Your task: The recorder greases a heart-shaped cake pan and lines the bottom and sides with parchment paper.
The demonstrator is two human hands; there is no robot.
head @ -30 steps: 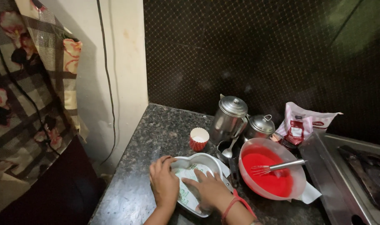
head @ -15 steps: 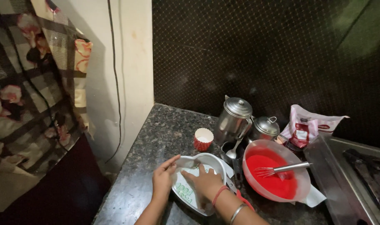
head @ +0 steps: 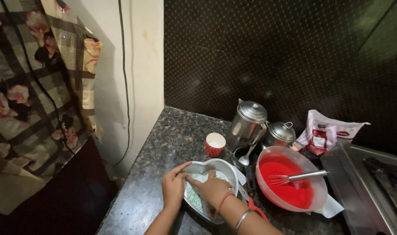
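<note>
On the dark stone bench (head: 163,148), the left hand (head: 173,188) pinches the rim of the white heart-shaped pan (head: 224,167) while the right hand (head: 213,189) lies flat inside on the paper lining (head: 195,198) — best pressed smoothly into the corners, pan held steady.

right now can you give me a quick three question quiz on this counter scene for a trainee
1. True or false: the whisk rests in the bowl of red batter.
2. Multiple choice: which thing stands nearest the wall corner? A) the red paper cup B) the packet C) the small lidded steel pot
3. Fill in: both the left hand and the right hand are on the white ____, whose inside is lined with paper.

Key
1. True: its handle leans on the rim.
2. A
3. dish; the left-hand fingers pinch its near rim, the right hand presses inside.
</note>
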